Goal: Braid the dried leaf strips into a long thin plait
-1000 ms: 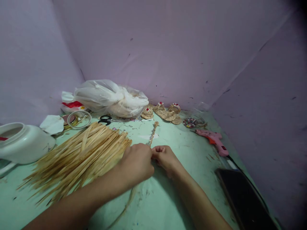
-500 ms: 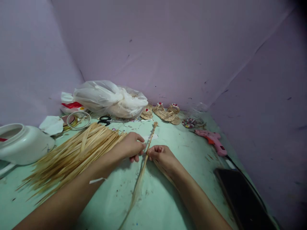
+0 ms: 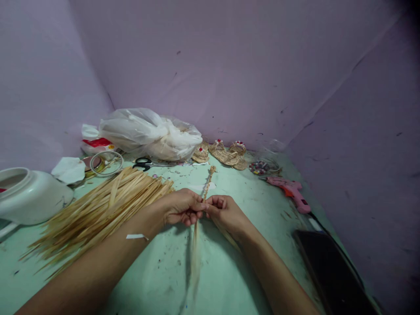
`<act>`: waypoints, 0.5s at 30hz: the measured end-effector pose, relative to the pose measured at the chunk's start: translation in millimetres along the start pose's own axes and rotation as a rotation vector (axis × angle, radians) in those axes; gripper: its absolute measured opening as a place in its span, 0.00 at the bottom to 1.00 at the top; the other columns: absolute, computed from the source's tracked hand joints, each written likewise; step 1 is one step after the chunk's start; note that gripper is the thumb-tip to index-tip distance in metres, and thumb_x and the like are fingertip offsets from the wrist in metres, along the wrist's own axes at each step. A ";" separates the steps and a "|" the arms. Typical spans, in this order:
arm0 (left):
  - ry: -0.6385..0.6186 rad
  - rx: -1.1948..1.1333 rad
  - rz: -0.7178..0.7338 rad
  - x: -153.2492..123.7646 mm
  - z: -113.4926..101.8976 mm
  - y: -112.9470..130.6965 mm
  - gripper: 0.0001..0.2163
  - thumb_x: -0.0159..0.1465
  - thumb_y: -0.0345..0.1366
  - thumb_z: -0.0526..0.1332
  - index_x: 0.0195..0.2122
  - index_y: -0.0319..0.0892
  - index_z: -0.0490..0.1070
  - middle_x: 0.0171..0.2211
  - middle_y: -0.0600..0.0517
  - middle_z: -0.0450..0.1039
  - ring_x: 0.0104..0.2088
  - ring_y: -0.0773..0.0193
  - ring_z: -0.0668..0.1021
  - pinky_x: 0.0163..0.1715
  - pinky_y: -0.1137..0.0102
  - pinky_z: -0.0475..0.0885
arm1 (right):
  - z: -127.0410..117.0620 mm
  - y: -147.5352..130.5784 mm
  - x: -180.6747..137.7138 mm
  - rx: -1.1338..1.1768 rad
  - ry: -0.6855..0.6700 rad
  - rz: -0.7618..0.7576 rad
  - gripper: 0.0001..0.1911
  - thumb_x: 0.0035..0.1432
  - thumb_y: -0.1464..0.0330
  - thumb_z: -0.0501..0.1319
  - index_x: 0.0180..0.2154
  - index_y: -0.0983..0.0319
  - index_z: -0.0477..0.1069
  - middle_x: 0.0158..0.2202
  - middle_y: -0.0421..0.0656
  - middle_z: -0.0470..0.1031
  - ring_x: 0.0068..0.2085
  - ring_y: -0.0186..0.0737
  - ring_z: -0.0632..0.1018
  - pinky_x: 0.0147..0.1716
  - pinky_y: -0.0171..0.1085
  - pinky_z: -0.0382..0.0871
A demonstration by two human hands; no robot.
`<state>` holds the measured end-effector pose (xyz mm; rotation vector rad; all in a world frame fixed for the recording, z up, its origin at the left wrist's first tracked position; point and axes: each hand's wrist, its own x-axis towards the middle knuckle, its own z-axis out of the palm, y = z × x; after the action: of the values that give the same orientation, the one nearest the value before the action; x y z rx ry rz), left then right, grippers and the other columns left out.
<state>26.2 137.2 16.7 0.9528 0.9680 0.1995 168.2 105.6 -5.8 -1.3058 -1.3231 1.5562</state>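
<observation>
A thin straw braid (image 3: 208, 183) points away from me over the pale green table, its knotted tip at the far end. Its loose strands (image 3: 194, 258) hang down toward me, with another strand under my right wrist. My left hand (image 3: 185, 208) is closed at the near end of the braid, thumb and finger pinching the strands. Right against it, my right hand (image 3: 225, 212) pinches the braid from the other side. The exact grip point is partly hidden by the fingers. A bundle of dry straw strips (image 3: 108, 208) lies beside my left forearm.
Behind are a tied plastic bag (image 3: 147, 133), black-handled scissors (image 3: 142, 163) and small woven slippers (image 3: 226, 154) with beads. A pink glue gun (image 3: 288, 189), its cord and a dark phone (image 3: 331, 267) lie right. A white pot (image 3: 39, 197) stands left, near tape rolls (image 3: 106, 163).
My left hand has moved right and closed on the strands, meeting my right hand. The loose strands have swung to hang straighter toward me.
</observation>
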 end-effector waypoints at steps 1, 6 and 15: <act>0.033 0.055 0.011 -0.8 1.0 0.9 0.05 0.49 0.31 0.59 0.20 0.35 0.63 0.12 0.56 0.63 0.10 0.75 0.64 0.09 0.80 0.59 | -2.1 -0.8 -0.3 -0.034 -0.004 -0.018 0.10 0.44 0.66 0.59 0.18 0.65 0.62 0.15 0.36 0.62 0.18 0.25 0.58 0.19 0.30 0.48; 0.281 0.399 -0.004 -1.4 8.8 2.5 0.06 0.47 0.29 0.55 0.15 0.37 0.61 0.08 0.55 0.59 0.09 0.71 0.63 0.10 0.76 0.59 | -8.3 2.7 -0.1 -0.340 -0.039 -0.104 0.05 0.47 0.70 0.55 0.21 0.64 0.63 0.18 0.36 0.62 0.21 0.28 0.60 0.20 0.29 0.51; 0.322 0.483 0.138 6.6 13.2 -8.1 0.04 0.41 0.26 0.52 0.14 0.37 0.64 0.08 0.59 0.54 0.12 0.75 0.55 0.13 0.76 0.49 | -1.2 -18.3 -19.0 -1.073 0.119 -0.104 0.08 0.46 0.72 0.54 0.25 0.63 0.72 0.23 0.45 0.73 0.24 0.34 0.67 0.22 0.33 0.48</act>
<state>38.2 128.1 9.3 1.4633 1.2792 0.2454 172.4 92.3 16.7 -1.8310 -2.2138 0.6134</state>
